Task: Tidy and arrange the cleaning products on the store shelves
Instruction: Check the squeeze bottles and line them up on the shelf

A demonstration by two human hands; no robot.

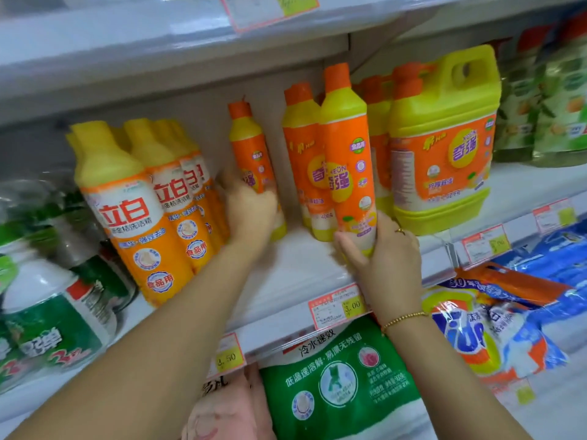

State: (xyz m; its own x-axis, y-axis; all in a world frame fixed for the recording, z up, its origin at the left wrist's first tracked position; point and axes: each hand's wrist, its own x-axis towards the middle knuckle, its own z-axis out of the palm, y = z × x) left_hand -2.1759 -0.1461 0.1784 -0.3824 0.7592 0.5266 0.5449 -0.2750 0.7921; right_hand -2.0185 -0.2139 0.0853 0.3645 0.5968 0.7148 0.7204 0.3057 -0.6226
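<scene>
My left hand [251, 208] grips a small orange-and-yellow dish soap bottle [251, 144] with an orange cap, standing far back on the white shelf [298, 271]. My right hand [384, 258] grips the base of a taller bottle of the same brand [346, 160], held upright at the shelf's front. Just behind that one stands another matching bottle [300, 147]. A big yellow jug [444, 138] of the same brand stands to the right.
A row of yellow-capped orange bottles [133, 198] leans at the left, beside green-and-white jugs [47, 312]. Green pouches [552, 100] stand at the far right. Detergent bags [343, 376] fill the lower shelf. Price tags [338, 304] line the shelf edge.
</scene>
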